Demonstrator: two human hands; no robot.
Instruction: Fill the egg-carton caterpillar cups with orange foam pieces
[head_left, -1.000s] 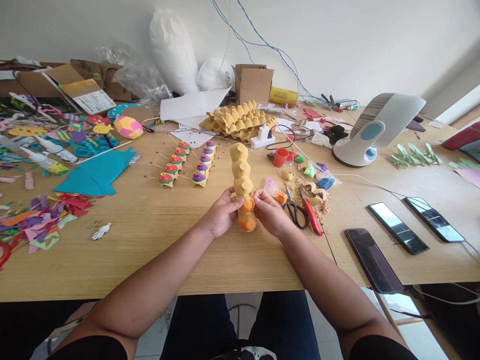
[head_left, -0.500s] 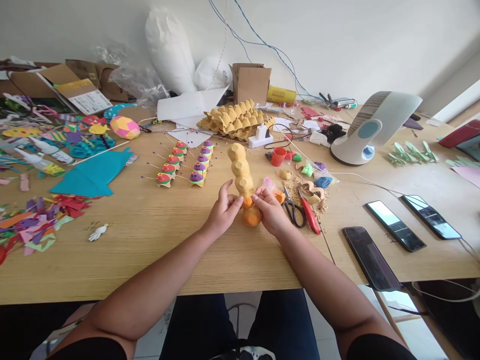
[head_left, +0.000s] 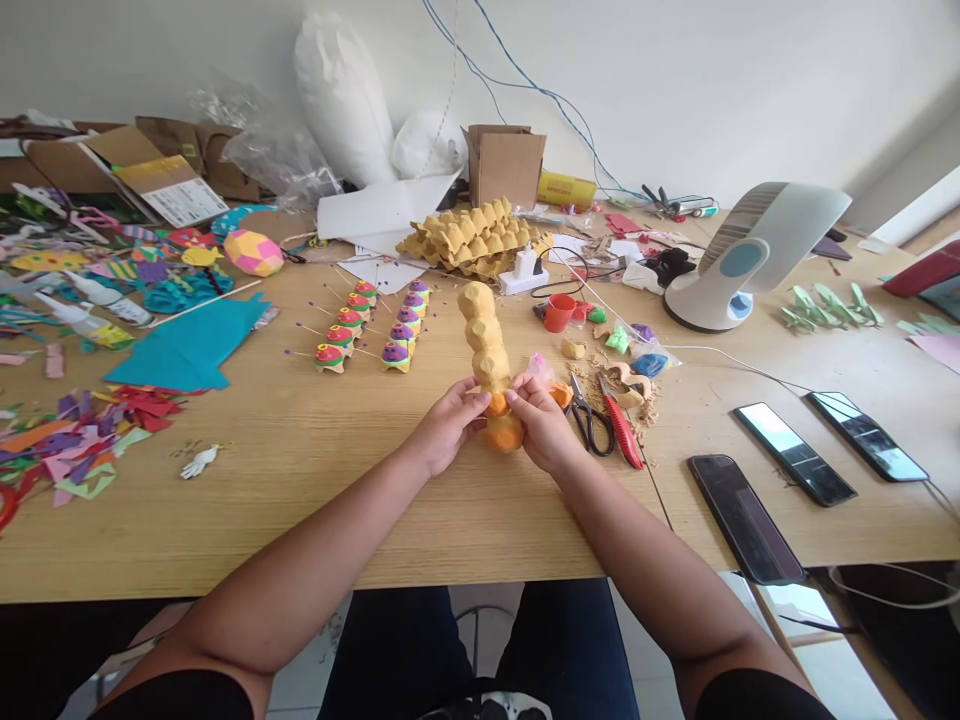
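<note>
A strip of yellow egg-carton cups (head_left: 484,335) lies lengthwise on the wooden table (head_left: 300,500), its nearest cups covered in orange clay (head_left: 504,432). My left hand (head_left: 444,432) pinches the strip's left side where the orange part begins. My right hand (head_left: 541,425) pinches its right side at the same spot. Both hands have fingers pressed onto the strip.
Scissors (head_left: 589,415) and a red cutter (head_left: 621,433) lie just right of my hands among clay bits and shavings. Two painted cup rows (head_left: 375,325) sit to the left, egg cartons (head_left: 469,235) behind. A fan (head_left: 750,255) and three phones (head_left: 795,465) are at right, paper scraps (head_left: 82,440) at left.
The strip's near orange end has dropped from a raised tilt to lie lower on the table. My left fingers opened briefly, then closed back on the strip.
</note>
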